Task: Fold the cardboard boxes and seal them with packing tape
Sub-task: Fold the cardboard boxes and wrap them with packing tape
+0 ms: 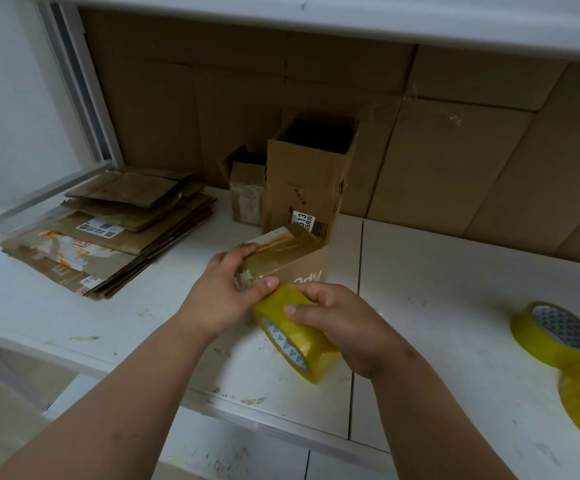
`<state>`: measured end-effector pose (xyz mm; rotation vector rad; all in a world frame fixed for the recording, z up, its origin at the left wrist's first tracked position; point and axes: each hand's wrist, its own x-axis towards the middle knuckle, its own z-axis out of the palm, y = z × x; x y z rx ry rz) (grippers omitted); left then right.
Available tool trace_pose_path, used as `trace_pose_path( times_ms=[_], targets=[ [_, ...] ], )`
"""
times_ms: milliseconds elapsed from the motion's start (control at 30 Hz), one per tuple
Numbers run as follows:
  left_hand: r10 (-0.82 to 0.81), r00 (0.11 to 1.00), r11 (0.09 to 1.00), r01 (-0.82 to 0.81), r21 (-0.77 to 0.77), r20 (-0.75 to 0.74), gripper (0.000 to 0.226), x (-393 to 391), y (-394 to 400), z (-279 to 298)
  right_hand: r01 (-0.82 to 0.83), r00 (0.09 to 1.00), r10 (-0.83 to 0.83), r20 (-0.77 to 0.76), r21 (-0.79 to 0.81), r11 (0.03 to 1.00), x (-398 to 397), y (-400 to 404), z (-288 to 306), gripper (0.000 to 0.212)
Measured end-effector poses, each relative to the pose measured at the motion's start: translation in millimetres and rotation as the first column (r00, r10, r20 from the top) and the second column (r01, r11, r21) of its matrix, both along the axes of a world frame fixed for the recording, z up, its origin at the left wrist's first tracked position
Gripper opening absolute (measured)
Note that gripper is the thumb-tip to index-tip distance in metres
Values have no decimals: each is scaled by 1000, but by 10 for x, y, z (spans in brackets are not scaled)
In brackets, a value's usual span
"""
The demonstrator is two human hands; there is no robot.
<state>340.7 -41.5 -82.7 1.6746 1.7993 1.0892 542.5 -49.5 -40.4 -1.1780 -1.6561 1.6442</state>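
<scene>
**Taping a small box at the table**

Three tape rolls: one roll (292,332) in the right hand (344,327), fingers curling round it; two spare rolls (558,332) lying far right. Left hand (228,292) is gripping the small box (281,258), thumb pressing its near end. Box is sitting mid-table (454,306), long axis running away right. Behind it, two upright open boxes: the tall box (302,181), inside dark, and a short box (247,192). Flat cardboard stack (108,230) lying left.
</scene>
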Motion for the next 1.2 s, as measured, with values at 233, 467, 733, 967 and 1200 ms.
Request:
trace_pose_path(
  times_ms=[233,467,733,967,1200],
  targets=[
    [-33,999,998,31,-49,-37,64,-78,127,47,53,971,-95,-218,-193,980,30,-157,-174,21],
    [-68,997,994,66,-92,-22,66,-142,136,102,-24,972,3,-233,-86,996,35,-309,-255,29],
    [-57,996,979,70,-189,73,75,-133,164,231,-47,941,2,-339,-124,991,104,-411,-297,33],
    [210,936,976,-183,-119,282,80,94,13,210,-57,976,41,-213,-68,996,105,-429,-282,53],
    [272,810,910,-39,-413,520,47,119,-411,227,-124,970,110,-216,-50,991,153,-360,-265,54]
  ],
)
